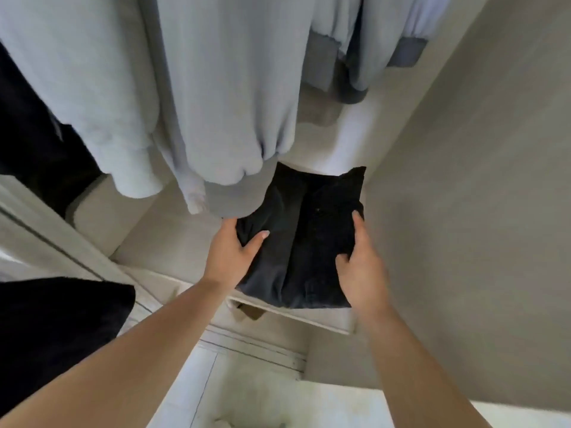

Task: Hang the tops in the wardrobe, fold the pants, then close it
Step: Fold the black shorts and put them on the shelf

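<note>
My left hand's [230,251] fingers are hidden under the folded black denim pants [301,242]; beyond them, the hanging pale grey fleece tops [185,88] are cut off above.

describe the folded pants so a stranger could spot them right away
Look inside the open beige wardrobe, below the hanging pale grey sweatshirts. On its shelf lies a folded bundle of black pants, gripped by the left hand and right hand. It alone is folded flat, not hanging.
</note>
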Motion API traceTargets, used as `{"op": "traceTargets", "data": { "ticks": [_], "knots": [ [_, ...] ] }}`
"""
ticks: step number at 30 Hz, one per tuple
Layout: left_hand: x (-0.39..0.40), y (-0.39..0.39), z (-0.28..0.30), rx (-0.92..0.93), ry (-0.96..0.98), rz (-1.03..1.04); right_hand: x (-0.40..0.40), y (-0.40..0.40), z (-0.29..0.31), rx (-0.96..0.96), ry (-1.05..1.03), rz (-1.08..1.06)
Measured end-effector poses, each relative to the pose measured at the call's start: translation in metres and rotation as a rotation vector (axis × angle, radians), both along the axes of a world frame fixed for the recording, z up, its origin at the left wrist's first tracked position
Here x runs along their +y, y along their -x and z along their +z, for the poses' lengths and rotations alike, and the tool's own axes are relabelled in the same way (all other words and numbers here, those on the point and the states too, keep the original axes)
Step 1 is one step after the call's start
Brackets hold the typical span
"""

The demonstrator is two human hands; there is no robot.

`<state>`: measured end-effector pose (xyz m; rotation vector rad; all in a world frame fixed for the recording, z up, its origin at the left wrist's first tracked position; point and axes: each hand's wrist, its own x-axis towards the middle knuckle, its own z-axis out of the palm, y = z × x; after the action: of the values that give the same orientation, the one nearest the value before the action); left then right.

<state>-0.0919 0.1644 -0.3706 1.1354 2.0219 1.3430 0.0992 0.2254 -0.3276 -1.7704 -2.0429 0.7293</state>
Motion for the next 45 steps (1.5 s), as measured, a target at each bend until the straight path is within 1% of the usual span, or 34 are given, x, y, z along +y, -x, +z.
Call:
{"op": "traceTargets", "data": {
  "ticks": [2, 4, 7, 9, 10, 11, 12, 13, 14, 15, 16, 17, 18, 19, 20, 22, 26, 32, 35, 37, 42, 45],
  "knots": [
    [0.030, 0.005, -0.018, -0.026, -0.013, -0.038, 0.020, 0.000, -0.017, -0.009, -0.022, -0.061],
    [0.061, 0.008, -0.052, -0.054, 0.016, -0.075, 0.045, -0.002, -0.051, -0.002, -0.020, -0.130],
    [0.087, 0.014, -0.115, -0.110, 0.179, -0.060, 0.070, -0.008, -0.112, -0.005, 0.104, -0.175],
    [0.094, 0.018, -0.157, -0.130, 0.315, -0.044, 0.074, -0.012, -0.154, -0.079, 0.210, -0.152],
    [0.092, 0.019, -0.171, -0.104, 0.370, -0.019, 0.073, -0.014, -0.170, -0.135, 0.245, -0.148],
    [0.089, 0.019, -0.179, -0.004, 0.396, 0.020, 0.069, -0.014, -0.181, -0.194, 0.267, -0.166],
    [0.085, 0.018, -0.184, 0.150, 0.386, 0.056, 0.063, -0.015, -0.191, -0.243, 0.266, -0.197],
    [0.081, 0.015, -0.189, 0.338, 0.320, 0.061, 0.057, -0.013, -0.199, -0.282, 0.223, -0.221],
    [0.077, 0.010, -0.188, 0.521, 0.209, 0.022, 0.053, -0.010, -0.205, -0.313, 0.128, -0.225],
    [0.071, 0.000, -0.180, 0.671, 0.107, -0.093, 0.046, -0.011, -0.206, -0.341, 0.022, -0.208],
    [0.070, -0.012, -0.182, 0.812, 0.056, -0.241, 0.045, -0.009, -0.219, -0.334, -0.060, -0.180],
    [0.067, -0.027, -0.183, 0.918, 0.061, -0.393, 0.043, -0.008, -0.225, -0.336, -0.096, -0.163],
    [0.066, -0.039, -0.189, 0.983, 0.091, -0.511, 0.041, -0.007, -0.233, -0.334, -0.098, -0.142],
    [0.066, -0.049, -0.197, 1.018, 0.147, -0.583, 0.041, -0.006, -0.236, -0.332, -0.081, -0.132],
    [0.068, -0.052, -0.206, 1.021, 0.207, -0.599, 0.042, -0.002, -0.241, -0.332, -0.056, -0.121],
    [0.074, -0.045, -0.219, 0.949, 0.321, -0.573, 0.050, 0.006, -0.243, -0.339, -0.021, -0.098],
    [0.077, 0.000, -0.229, 0.921, 0.394, -0.485, 0.067, 0.043, -0.246, -0.304, -0.068, -0.024],
    [0.097, 0.094, -0.228, 0.972, 0.392, -0.408, 0.099, 0.134, -0.256, -0.206, -0.175, 0.083],
    [0.118, 0.138, -0.229, 0.975, 0.380, -0.373, 0.115, 0.172, -0.265, -0.193, -0.305, 0.253],
    [0.134, 0.156, -0.229, 0.979, 0.367, -0.385, 0.127, 0.186, -0.265, -0.216, -0.345, 0.328],
    [0.168, 0.214, -0.230, 0.984, 0.366, -0.383, 0.159, 0.241, -0.260, -0.201, -0.211, 0.331],
    [0.178, 0.248, -0.229, 1.015, 0.379, -0.388, 0.168, 0.272, -0.255, -0.165, -0.188, 0.357]
  ]
}}
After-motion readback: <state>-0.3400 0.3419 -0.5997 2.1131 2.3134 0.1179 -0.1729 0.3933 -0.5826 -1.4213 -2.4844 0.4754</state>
